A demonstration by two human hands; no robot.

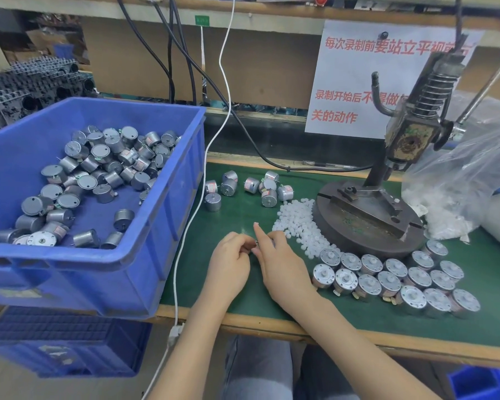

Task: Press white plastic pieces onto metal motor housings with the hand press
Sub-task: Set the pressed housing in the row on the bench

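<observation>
My left hand (231, 261) and my right hand (277, 261) meet over the green mat (243, 215), fingers curled around a small metal motor housing (254, 249) that is mostly hidden between them. My right index finger sticks up. A heap of white plastic pieces (300, 223) lies just right of my hands. The hand press (387, 174) stands at the right on its round iron base (367, 223). Several loose motors (248, 187) lie behind my hands. Rows of motors with white pieces on top (396, 280) stand in front of the press.
A blue bin (145, 255) with several motors (84, 180) sits at the left, overhanging the bench edge. A white cable (191, 215) runs down beside it. A clear bag of white pieces (462, 180) lies right of the press. A paper sign (355, 82) hangs behind.
</observation>
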